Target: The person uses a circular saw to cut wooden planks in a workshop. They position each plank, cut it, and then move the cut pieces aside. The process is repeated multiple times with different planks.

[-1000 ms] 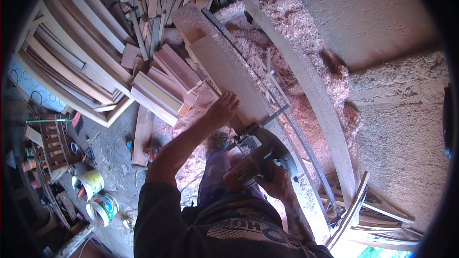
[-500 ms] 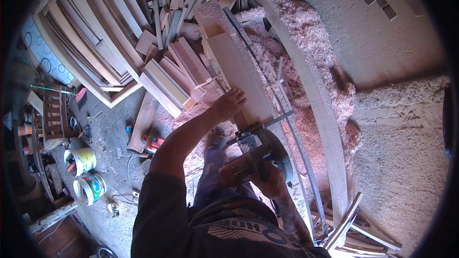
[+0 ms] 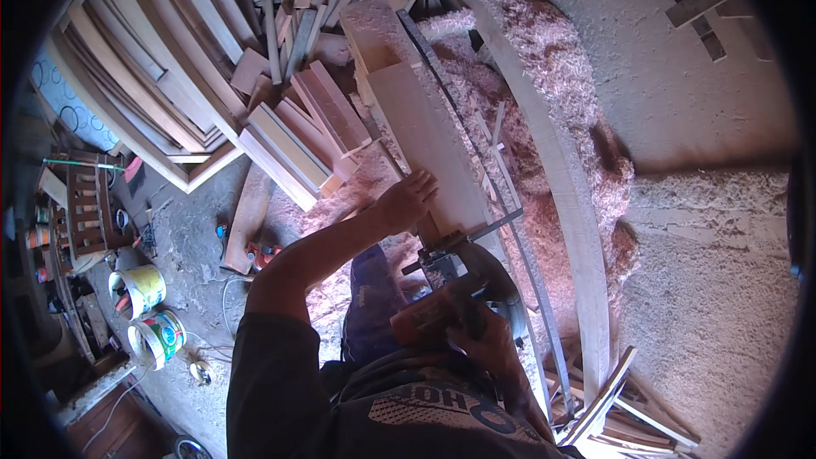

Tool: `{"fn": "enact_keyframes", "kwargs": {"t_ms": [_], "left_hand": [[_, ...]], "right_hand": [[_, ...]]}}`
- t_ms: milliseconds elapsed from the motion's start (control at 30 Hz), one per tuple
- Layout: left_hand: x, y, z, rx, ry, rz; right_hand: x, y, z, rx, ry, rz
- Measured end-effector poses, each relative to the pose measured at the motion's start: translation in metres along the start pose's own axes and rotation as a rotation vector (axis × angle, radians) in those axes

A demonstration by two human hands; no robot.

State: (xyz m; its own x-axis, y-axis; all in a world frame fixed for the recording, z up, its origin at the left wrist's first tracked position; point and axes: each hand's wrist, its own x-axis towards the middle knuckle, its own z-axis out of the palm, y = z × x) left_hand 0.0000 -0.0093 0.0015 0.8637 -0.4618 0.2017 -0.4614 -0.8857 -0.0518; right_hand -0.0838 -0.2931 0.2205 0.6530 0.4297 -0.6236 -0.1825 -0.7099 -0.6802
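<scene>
Worktop [image 3: 371,19]: long, narrow, dusted. Pale board [image 3: 432,140] lies lengthwise on it, stopping short of the worktop's far end. Circular saw [image 3: 463,291] sits at the board's near end. Right grip [image 3: 489,342]: closed round the saw's rear handle. Left grip [image 3: 403,206]: fingers over the board's left edge; thumb unclear, cannot tell whether clamped.

Floor [image 3: 194,276]: patchy grey, at left.
Slatted furniture [image 3: 82,213]: wooden, at my far left.
Rough surface [image 3: 705,246]: right side; I can't tell wall from floor.
Light: dim far left, brighter at lower right.
</scene>
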Motion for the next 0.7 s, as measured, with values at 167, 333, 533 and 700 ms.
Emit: {"fn": "enact_keyframes", "kwargs": {"t_ms": [167,333,533,700], "left_hand": [[0.001,0.007,-0.007,0.062,-0.005,-0.034],[0.000,0.005,-0.004,0.120,-0.037,-0.029],[0.002,0.006,-0.005,0.111,-0.056,-0.021],[0.000,-0.004,-0.006,0.057,-0.043,-0.012]], "right_hand": [[-0.013,0.008,0.001,0.007,-0.022,0.059],[-0.009,0.013,0.000,-0.002,-0.041,0.028],[-0.007,0.023,0.004,-0.007,0.023,-0.075],[0.001,0.016,0.001,-0.081,0.010,-0.046]]}}
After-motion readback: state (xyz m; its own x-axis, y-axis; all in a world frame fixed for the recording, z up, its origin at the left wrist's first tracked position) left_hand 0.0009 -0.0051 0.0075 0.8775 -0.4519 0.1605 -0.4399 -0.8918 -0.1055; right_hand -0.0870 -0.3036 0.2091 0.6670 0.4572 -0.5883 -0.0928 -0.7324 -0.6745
